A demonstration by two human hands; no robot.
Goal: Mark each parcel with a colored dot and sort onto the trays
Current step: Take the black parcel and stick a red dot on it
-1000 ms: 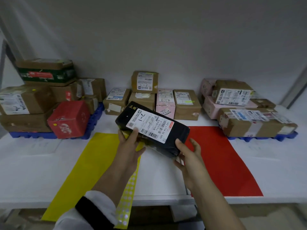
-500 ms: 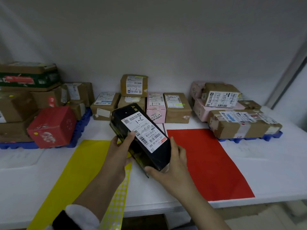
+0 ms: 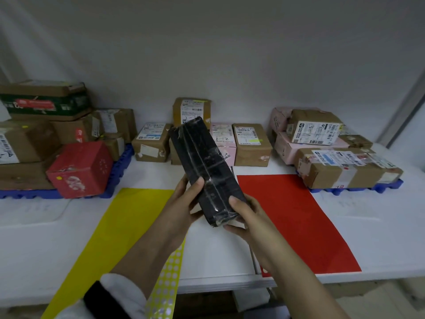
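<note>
A black parcel (image 3: 202,166) was gripped at its near end by the left hand (image 3: 181,203) and right hand (image 3: 250,217). A yellow sheet (image 3: 119,238) was seen left of it, a red sheet (image 3: 294,222) right.

red sheet (image 3: 299,222) bare, parcels (image 3: 250,143) behind

A long black parcel (image 3: 207,166), bound in clear tape, is held above the table's (image 3: 34,249) middle, far end tilted up, its near end clasped between left hand (image 3: 181,203) and right hand (image 3: 249,218).

Left parcel stack (image 3: 27,141) partly off-frame
</note>
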